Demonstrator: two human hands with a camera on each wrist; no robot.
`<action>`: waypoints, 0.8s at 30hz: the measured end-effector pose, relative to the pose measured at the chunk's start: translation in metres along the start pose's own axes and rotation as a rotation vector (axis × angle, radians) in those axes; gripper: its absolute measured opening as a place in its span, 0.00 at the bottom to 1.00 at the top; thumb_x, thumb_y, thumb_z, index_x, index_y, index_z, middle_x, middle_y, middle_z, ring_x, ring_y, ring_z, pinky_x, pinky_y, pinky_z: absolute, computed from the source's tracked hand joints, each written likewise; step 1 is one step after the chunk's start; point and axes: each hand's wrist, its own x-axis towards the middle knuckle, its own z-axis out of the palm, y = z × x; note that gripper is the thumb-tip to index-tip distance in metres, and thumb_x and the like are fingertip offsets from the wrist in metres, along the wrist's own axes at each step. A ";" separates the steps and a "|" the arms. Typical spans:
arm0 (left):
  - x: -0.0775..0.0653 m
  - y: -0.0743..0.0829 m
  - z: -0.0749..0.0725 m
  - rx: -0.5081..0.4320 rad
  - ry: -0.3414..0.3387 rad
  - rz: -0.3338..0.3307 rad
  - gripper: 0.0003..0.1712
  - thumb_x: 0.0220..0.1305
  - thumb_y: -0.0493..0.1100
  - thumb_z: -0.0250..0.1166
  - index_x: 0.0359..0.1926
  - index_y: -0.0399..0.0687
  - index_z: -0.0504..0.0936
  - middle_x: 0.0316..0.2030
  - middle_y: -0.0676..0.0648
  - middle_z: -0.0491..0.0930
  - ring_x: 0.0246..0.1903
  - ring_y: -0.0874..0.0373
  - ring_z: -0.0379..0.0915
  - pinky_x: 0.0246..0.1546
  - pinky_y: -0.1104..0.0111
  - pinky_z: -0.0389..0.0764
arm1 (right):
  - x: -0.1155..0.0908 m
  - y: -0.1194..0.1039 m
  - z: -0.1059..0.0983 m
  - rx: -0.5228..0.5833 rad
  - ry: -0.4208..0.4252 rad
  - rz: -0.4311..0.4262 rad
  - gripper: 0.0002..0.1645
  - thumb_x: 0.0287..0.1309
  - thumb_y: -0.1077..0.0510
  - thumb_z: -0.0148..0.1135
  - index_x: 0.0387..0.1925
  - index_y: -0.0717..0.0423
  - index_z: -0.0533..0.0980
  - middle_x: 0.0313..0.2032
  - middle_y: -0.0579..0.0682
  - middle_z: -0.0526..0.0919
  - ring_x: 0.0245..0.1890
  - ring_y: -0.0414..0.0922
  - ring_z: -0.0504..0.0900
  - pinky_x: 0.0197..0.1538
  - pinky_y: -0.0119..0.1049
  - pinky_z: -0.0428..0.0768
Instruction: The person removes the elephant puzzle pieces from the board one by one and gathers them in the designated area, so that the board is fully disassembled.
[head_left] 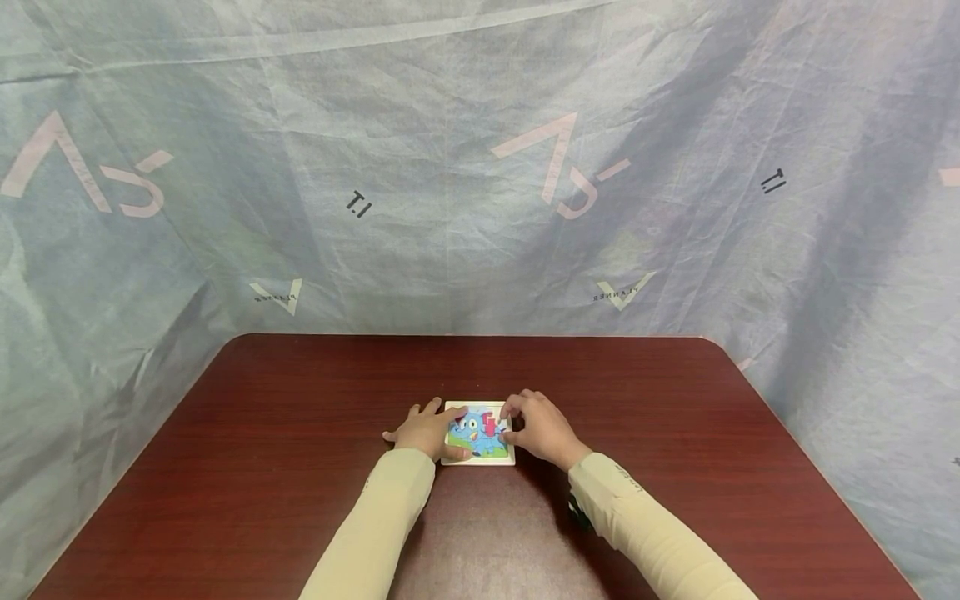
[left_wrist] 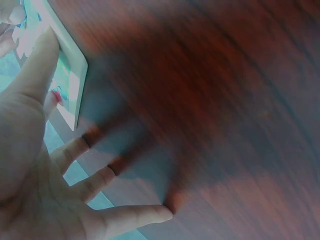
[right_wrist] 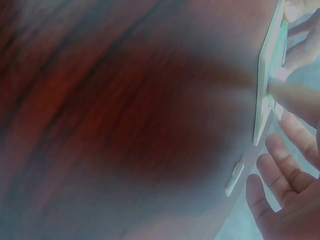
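A small jigsaw puzzle [head_left: 478, 460] in a white-rimmed tray lies flat on the table, with a blue cartoon animal, green ground and a red patch. My left hand [head_left: 423, 432] rests at its left side; thumb and index finger lie on the tray, and the other fingers spread over the table. At the right edge, my right hand [head_left: 546, 427] pinches a puzzle piece [right_wrist: 278, 111] between thumb and index finger, tilted over the tray. Its remaining fingers are loosely bent. A loose puzzle piece [right_wrist: 235, 177] lies on the table near those fingers, hidden by the hand in the head view.
The dark red wooden table [head_left: 315, 400] reaches well out on both sides of the puzzle. A grey printed cloth [head_left: 450, 167] hangs behind its far edge and along the sides. Something dark [head_left: 578, 510] shows under the right sleeve.
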 end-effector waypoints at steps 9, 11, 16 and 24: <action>-0.001 -0.001 0.000 -0.014 -0.004 0.009 0.43 0.58 0.56 0.76 0.74 0.62 0.71 0.76 0.41 0.59 0.74 0.34 0.52 0.55 0.23 0.62 | -0.002 0.003 -0.003 -0.044 0.025 -0.024 0.09 0.54 0.57 0.78 0.35 0.51 0.83 0.33 0.47 0.78 0.37 0.44 0.75 0.38 0.43 0.78; -0.001 -0.001 0.001 -0.010 0.000 0.012 0.43 0.58 0.56 0.76 0.74 0.62 0.71 0.76 0.41 0.60 0.74 0.34 0.52 0.55 0.23 0.62 | -0.002 0.003 -0.004 -0.052 0.022 -0.020 0.08 0.56 0.57 0.77 0.35 0.51 0.84 0.34 0.47 0.78 0.37 0.44 0.75 0.39 0.43 0.78; -0.002 -0.001 0.000 -0.010 0.001 0.014 0.43 0.58 0.57 0.75 0.74 0.62 0.70 0.76 0.41 0.59 0.74 0.34 0.52 0.55 0.23 0.62 | -0.002 0.004 -0.004 -0.072 0.021 -0.043 0.06 0.59 0.57 0.75 0.37 0.51 0.85 0.35 0.48 0.79 0.37 0.45 0.75 0.39 0.43 0.78; -0.005 0.001 -0.002 -0.015 0.003 0.017 0.43 0.59 0.56 0.75 0.74 0.62 0.70 0.76 0.41 0.59 0.74 0.34 0.52 0.55 0.23 0.62 | -0.002 0.004 -0.004 -0.109 0.013 -0.045 0.09 0.56 0.54 0.78 0.38 0.49 0.86 0.37 0.46 0.80 0.39 0.46 0.76 0.39 0.42 0.78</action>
